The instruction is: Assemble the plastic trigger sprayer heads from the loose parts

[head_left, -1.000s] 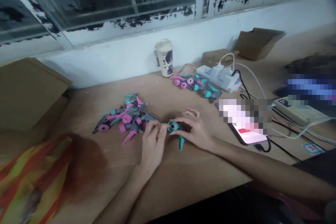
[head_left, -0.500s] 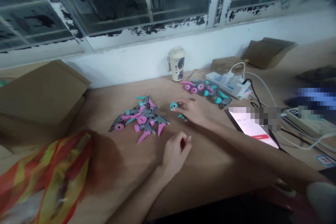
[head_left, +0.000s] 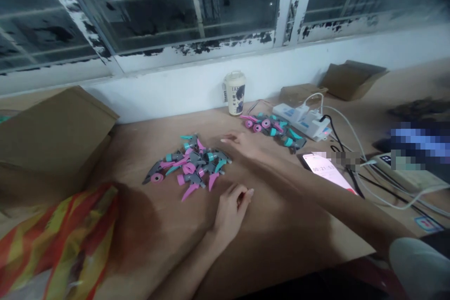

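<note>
Grey trigger spray heads with pink and teal collars and levers lie in a loose pile (head_left: 190, 167) left of my hands. My right hand (head_left: 243, 144) is just beyond the pile's right side, fingers stretched toward it and holding nothing. Nearest to it on the pile is a spray head with a teal collar and teal lever (head_left: 218, 158). My left hand (head_left: 232, 208) rests on the table, its fingers curled in to the thumb with no object showing. A second group of spray heads (head_left: 272, 129) lies behind my right hand.
A lidded cup (head_left: 235, 93) stands by the wall. At right are a power strip (head_left: 301, 119) with cables, a lit phone (head_left: 328, 171) and cardboard boxes (head_left: 351, 79). A big cardboard box (head_left: 52, 140) and a red-yellow striped bag (head_left: 63, 243) sit at left.
My right hand has let go of a teal-collared spray head, which now lies on the pile's right side. Its fingers have straightened. My left hand stays curled in place; the view has shifted slightly.
</note>
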`<state>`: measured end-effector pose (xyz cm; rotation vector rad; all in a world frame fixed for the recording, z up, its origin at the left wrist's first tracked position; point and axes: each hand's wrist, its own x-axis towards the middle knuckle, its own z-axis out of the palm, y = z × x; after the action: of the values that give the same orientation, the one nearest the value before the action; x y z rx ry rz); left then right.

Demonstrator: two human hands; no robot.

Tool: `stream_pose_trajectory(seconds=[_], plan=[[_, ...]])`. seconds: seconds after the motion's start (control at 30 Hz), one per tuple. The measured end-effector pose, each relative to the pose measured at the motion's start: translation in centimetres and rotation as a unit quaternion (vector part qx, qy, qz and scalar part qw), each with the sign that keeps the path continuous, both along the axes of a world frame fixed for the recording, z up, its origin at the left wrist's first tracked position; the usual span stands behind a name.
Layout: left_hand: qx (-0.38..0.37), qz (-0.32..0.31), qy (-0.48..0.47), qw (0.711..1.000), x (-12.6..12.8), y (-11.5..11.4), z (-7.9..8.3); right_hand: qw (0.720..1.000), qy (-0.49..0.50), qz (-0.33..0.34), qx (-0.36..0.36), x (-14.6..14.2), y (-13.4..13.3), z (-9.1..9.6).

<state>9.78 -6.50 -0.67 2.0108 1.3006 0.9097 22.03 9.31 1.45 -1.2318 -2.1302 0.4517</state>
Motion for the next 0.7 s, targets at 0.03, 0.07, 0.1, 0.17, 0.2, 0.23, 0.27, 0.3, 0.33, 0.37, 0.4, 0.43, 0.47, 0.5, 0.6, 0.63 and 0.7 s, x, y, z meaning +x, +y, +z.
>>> stream_pose_trajectory(seconds=[0.03,0.07,0.1,0.17,0.2,0.23,0.27,0.3,0.33,0.37,0.4,0.43,0.47,0.5,0.6,0.63,0.7], plan=[[-0.019,0.003,-0.015,1.0,-0.1,0.1,0.0,1.0,-0.018,-0.017,0.006,1.4,0.5,0.2],[-0.038,0.008,-0.029,0.999,-0.1,0.1,0.0,0.999,-0.039,-0.034,0.013,2.9,1.1,0.5],[-0.053,0.015,-0.042,0.998,-0.2,0.2,0.1,0.997,-0.06,-0.052,0.022,4.5,1.7,0.7],[-0.074,0.034,-0.064,0.995,-0.2,0.3,0.2,0.99,-0.1,-0.089,0.042,7.8,2.7,1.2],[-0.081,0.044,-0.076,0.993,-0.2,0.3,0.2,0.986,-0.121,-0.104,0.048,9.3,3.2,1.4],[-0.088,0.053,-0.089,0.991,-0.2,0.3,0.2,0.982,-0.141,-0.115,0.052,10.6,3.6,1.6],[-0.094,0.059,-0.1,0.989,-0.2,0.4,0.3,0.978,-0.16,-0.12,0.055,11.8,4.0,1.7],[-0.099,0.062,-0.108,0.987,-0.2,0.4,0.3,0.975,-0.178,-0.123,0.057,12.8,4.3,1.7],[-0.103,0.062,-0.113,0.986,-0.2,0.4,0.3,0.971,-0.195,-0.122,0.059,13.5,4.6,1.7],[-0.106,0.06,-0.113,0.986,-0.2,0.4,0.4,0.968,-0.211,-0.119,0.061,14.0,4.9,1.7],[-0.106,0.057,-0.11,0.987,-0.2,0.4,0.4,0.966,-0.225,-0.114,0.062,14.3,5.2,1.6],[-0.104,0.056,-0.105,0.987,-0.2,0.3,0.5,0.963,-0.238,-0.108,0.064,14.5,5.5,1.6],[-0.1,0.055,-0.099,0.989,-0.2,0.3,0.5,0.961,-0.249,-0.101,0.068,14.5,5.8,1.5],[-0.095,0.054,-0.092,0.99,-0.2,0.3,0.5,0.959,-0.257,-0.094,0.072,14.4,6.1,1.3],[-0.081,0.054,-0.07,0.993,-0.3,0.4,0.3,0.956,-0.266,-0.079,0.09,14.1,6.9,1.1],[-0.079,0.055,-0.065,0.993,-0.4,0.4,0.2,0.956,-0.265,-0.078,0.098,14.0,7.0,1.2],[-0.078,0.058,-0.061,0.993,-0.4,0.4,0.1,0.956,-0.257,-0.087,0.114,14.2,7.1,1.7]])
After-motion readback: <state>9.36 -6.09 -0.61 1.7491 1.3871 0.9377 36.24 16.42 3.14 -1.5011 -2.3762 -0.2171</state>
